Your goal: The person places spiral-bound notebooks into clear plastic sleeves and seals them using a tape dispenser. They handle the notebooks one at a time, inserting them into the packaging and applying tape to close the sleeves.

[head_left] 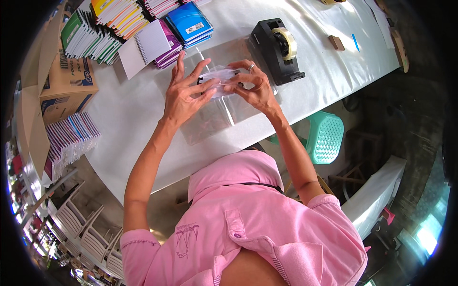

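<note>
Between my two hands is a small white bundle [220, 76] that looks like paper slips, with dark bits at its ends. My left hand [185, 94] grips its left side with thumb and lower fingers, while other fingers stick up and apart. On the other side, my right hand [254, 86], a ring on one finger, has its thumb and fingers closed on the bundle. Beneath both hands, clear plastic bags or sheets [202, 123] lie flat on the table. The fingers partly cover the bundle, so its exact kind is hard to make out.
A black tape dispenser [265, 52] stands right of my hands. Spiral notebooks lie beyond: a blue stack [191, 21], an open white one [149, 40], green ones [78, 35]. Left are a cardboard box [71, 71] and wrapped notebooks [71, 138]. A green stool [327, 138] stands beside the table.
</note>
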`<move>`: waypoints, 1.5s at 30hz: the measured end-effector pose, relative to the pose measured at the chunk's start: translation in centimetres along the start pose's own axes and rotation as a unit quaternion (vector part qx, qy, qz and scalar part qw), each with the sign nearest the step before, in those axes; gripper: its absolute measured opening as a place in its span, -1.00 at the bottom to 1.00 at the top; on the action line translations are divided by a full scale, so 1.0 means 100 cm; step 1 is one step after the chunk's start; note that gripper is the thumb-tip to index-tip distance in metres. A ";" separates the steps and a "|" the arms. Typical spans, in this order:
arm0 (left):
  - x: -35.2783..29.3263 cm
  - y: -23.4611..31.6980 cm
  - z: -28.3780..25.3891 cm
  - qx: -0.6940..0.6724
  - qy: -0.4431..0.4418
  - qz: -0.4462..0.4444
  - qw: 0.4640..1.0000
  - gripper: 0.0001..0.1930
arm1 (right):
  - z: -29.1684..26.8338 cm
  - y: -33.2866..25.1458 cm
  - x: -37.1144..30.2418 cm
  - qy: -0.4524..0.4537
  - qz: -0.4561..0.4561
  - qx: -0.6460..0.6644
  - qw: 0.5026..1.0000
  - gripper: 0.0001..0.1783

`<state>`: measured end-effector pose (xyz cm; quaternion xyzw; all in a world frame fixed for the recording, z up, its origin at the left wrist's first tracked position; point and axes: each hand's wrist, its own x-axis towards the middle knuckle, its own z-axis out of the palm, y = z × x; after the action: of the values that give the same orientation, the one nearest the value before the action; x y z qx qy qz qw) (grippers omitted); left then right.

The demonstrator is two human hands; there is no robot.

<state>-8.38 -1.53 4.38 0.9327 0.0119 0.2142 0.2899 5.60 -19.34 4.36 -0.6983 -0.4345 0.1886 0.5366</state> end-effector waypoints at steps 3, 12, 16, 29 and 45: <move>0.006 -0.001 -0.001 -0.046 -0.005 -0.022 0.999 -0.52 | -0.003 0.003 0.006 -0.009 -0.028 -0.053 0.998 -0.83; 0.020 -0.003 -0.008 -0.101 -0.027 -0.034 0.994 -0.27 | -0.005 0.007 0.010 -0.021 -0.050 -0.050 0.997 -0.67; 0.025 0.006 -0.004 -0.259 0.063 -0.113 0.957 -0.26 | -0.002 0.007 0.016 0.025 0.003 0.062 0.998 -0.50; 0.036 -0.048 -0.008 -0.225 -0.326 -0.090 0.914 -0.49 | 0.000 0.007 0.033 -0.072 0.130 0.181 0.972 -0.82; 0.011 0.034 -0.026 0.197 -0.175 0.091 0.960 -0.29 | -0.167 0.064 -0.028 0.074 0.375 -0.034 0.924 -0.57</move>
<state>-8.80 -2.80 8.54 0.9914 -0.0821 0.0665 0.0768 18.86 -31.70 3.90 -0.8400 -0.1064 0.3085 0.4334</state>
